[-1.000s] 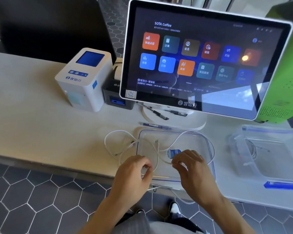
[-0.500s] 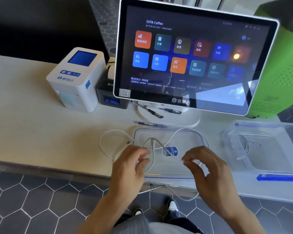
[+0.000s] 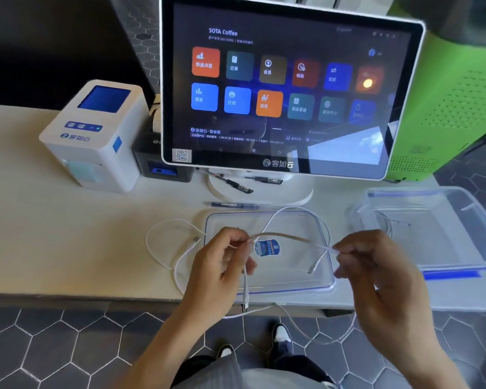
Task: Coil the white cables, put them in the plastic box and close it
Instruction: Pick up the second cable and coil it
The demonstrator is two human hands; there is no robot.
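A thin white cable (image 3: 288,237) is stretched between my hands above a clear plastic lid (image 3: 289,284) with a blue sticker, lying flat at the counter's front edge. My left hand (image 3: 222,265) pinches one part of it, and a plug end dangles below that hand. My right hand (image 3: 376,265) pinches the cable further right, with another plug hanging beside it. More white cable (image 3: 163,248) loops on the counter to the left, and a strand droops below the counter edge. The clear plastic box (image 3: 460,248) stands open at the right, with a coiled cable inside near its left wall.
A touchscreen terminal (image 3: 286,88) on a white stand rises directly behind the lid, with pens at its base. A white label printer (image 3: 96,136) and a small black printer stand at the left. A green machine (image 3: 446,102) is at the back right. Hexagon floor tiles lie below.
My hands have lifted and moved apart, pulling the cable taut between them above the lid. The right hand went further right. The view has shifted.
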